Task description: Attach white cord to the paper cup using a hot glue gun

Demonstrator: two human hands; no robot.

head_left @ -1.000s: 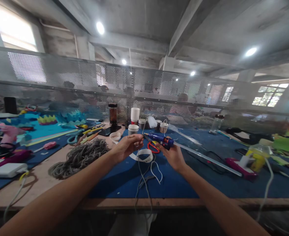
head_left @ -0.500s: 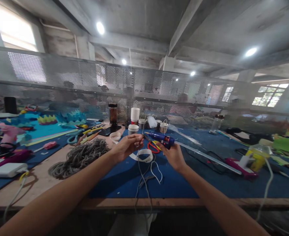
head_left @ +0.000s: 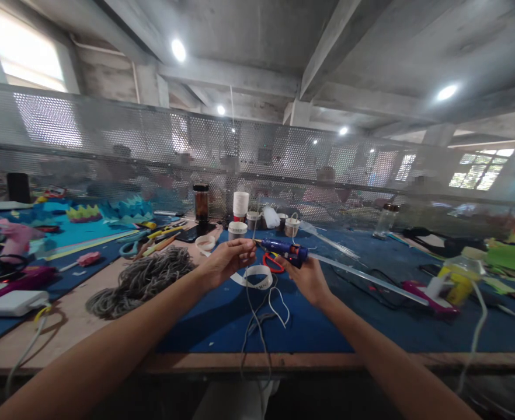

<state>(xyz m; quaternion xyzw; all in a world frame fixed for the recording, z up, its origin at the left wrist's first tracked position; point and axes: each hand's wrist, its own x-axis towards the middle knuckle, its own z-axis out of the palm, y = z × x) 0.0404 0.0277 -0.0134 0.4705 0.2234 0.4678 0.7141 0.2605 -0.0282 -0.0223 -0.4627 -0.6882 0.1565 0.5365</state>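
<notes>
Left hand (head_left: 229, 259): thumb and fingertips are pinched together, with the cord (head_left: 260, 329) apparently gripped between them; the exact bit held is too small to be made out. Right hand (head_left: 310, 280): fingers are wrapped around the glue gun (head_left: 281, 247), its nozzle pointed at the left fingertips; whether contact is made cannot be told. Glue stick (head_left: 366, 280): seated in the gun's rear, trailed out to the right. Cord: hung in loose loops over the mat (head_left: 319, 335) and the table's front edge.

Beside the work: a white strip (head_left: 260, 279), curled on the mat below the hands; a red handle (head_left: 274, 263), partly hidden under the gun; a heap of yarn (head_left: 146, 283), placed to the left; small pots (head_left: 291, 226) and stacked cups (head_left: 240, 204), set behind.

Handling, as judged: glue is best laid at the pinched spot in a small bead — the nozzle kept just clear of the skin, the trigger pressed lightly. The pinch should be held steady, the long stick kept from being knocked, and the loops kept slack so that no tug is passed to the joint.
</notes>
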